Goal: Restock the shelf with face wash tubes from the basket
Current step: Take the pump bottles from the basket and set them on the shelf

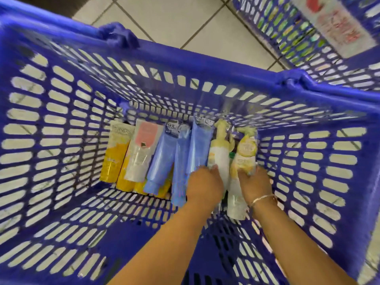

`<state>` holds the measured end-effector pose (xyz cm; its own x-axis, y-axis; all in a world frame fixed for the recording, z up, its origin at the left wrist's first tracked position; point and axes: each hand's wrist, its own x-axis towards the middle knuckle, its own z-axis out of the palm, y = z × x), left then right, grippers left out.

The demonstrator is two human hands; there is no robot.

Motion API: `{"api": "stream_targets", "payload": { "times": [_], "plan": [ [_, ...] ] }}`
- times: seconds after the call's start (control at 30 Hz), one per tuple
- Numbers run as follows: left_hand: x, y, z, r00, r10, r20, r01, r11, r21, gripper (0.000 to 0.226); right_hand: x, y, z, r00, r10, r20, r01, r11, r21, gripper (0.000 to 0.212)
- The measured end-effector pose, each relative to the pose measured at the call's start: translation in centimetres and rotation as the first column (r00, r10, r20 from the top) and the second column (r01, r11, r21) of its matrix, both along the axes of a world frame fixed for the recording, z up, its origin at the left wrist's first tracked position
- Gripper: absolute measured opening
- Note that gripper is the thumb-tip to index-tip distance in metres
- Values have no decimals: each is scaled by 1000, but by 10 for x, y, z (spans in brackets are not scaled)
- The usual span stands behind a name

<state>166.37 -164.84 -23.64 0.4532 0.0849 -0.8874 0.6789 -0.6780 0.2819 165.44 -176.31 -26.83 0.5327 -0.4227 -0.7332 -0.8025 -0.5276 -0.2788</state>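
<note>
Deep in a blue plastic basket (pixel 61 124) lie several face wash tubes: yellow ones (pixel 113 161) at the left, a white tube with a pink label (pixel 141 149), three light blue tubes (pixel 162 159), and white-yellow tubes (pixel 219 155) at the right. My left hand (pixel 203 184) reaches down onto the blue tube (pixel 200 149) and the white-yellow tube beside it, fingers curled over their lower ends. My right hand (pixel 254 186), with a thin bracelet on the wrist, grips a white-yellow tube (pixel 243 159) at its middle.
A second blue basket (pixel 308 44) with green-packaged goods and a white label stands at the upper right. Pale floor tiles (pixel 185 21) show beyond the basket's far rim. The basket's walls rise high around both forearms.
</note>
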Motion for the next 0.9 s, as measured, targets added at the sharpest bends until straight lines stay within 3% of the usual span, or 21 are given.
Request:
{"api": "stream_targets", "payload": {
  "times": [0.13,0.33,0.53,0.67,0.73,0.8,0.9],
  "plan": [
    [11,-1,-3,992,-96,-78,98,995,17,47,3,1,-9,993,-37,-114,35,999,-23,57],
    [21,-12,5,990,18,-141,-28,997,-70,38,5,-6,-7,985,9,-172,12,993,116,50],
    [4,-19,-5,955,277,-108,-280,960,-6,48,-10,0,22,995,-25,92,17,997,79,37],
    [-4,-24,-17,939,332,-91,-335,942,-11,50,-14,-4,47,970,-152,191,125,981,145,29],
    [-6,-25,-23,932,351,-94,-356,934,-39,51,-16,-11,60,941,-294,168,244,932,267,20],
    [-5,-27,-29,925,366,-105,-372,927,-43,56,-22,-16,74,887,-453,95,375,823,427,15],
    [-2,-34,-36,894,430,-127,-440,896,-58,67,-30,-22,87,789,-613,-55,509,600,618,39]
  ]
}}
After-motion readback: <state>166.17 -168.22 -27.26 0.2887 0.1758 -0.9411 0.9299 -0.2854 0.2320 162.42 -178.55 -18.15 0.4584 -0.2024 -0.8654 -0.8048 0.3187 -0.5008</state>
